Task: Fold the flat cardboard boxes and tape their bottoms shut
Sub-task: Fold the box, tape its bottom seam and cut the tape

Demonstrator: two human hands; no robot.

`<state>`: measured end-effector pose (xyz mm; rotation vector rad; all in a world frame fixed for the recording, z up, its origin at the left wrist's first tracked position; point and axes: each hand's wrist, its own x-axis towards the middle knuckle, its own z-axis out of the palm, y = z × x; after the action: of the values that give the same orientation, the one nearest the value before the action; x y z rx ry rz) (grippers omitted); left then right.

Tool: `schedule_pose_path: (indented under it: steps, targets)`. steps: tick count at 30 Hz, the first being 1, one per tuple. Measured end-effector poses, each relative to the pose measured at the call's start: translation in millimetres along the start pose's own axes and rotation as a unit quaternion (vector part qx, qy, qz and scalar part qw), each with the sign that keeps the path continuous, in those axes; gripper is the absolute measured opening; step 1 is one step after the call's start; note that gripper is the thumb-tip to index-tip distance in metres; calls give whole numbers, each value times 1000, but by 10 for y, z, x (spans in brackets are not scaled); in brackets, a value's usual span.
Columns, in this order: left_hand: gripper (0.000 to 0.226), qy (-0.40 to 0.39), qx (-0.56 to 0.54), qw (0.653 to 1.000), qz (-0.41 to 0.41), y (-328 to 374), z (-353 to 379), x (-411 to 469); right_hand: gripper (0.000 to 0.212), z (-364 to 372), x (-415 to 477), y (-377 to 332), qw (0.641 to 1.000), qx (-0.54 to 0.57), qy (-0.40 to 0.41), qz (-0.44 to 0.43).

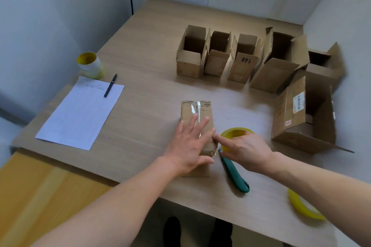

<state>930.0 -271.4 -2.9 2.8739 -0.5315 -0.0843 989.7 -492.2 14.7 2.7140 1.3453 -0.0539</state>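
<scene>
A small cardboard box (192, 110) stands bottom-up in the middle of the table, a strip of clear tape running along its seam. My left hand (188, 144) lies flat on the box's top, fingers spread and straight, pressing on the tape. My right hand (243, 148) is just right of the box, its index finger stretched out and touching the box's right edge, while the other fingers curl round a yellow tape roll (236, 133). A green utility knife (233, 172) lies on the table below my right hand.
Several folded open boxes (218, 56) stand in a row at the back, with bigger ones (301, 114) on the right. A lined sheet (80, 112) with a black pen (110, 85) and tape rolls (90, 64) sit left. Another yellow tape roll (305, 206) lies at front right.
</scene>
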Motion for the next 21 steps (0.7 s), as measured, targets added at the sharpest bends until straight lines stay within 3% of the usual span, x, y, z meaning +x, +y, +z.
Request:
schedule_pose_path:
  steps: [3, 5, 9, 12, 17, 21]
  targets:
    - [85, -88, 66, 994, 25, -59, 16, 163, 72, 89, -2, 59, 1000, 11, 28, -7]
    - [82, -104, 95, 990, 26, -88, 32, 194, 72, 110, -9, 89, 999, 42, 17, -21]
    - [84, -108, 112, 987, 30, -47, 43, 185, 63, 18, -57, 119, 984, 164, -69, 11]
    - [68, -107, 112, 987, 32, -8, -57, 219, 57, -68, -112, 171, 967, 221, -116, 49]
    - [48, -93, 108, 986, 85, 155, -210, 419, 40, -112, -173, 288, 970, 166, -156, 84]
    - [51, -39, 25, 996, 80, 74, -65, 454, 36, -157, -137, 350, 968, 168, -151, 109]
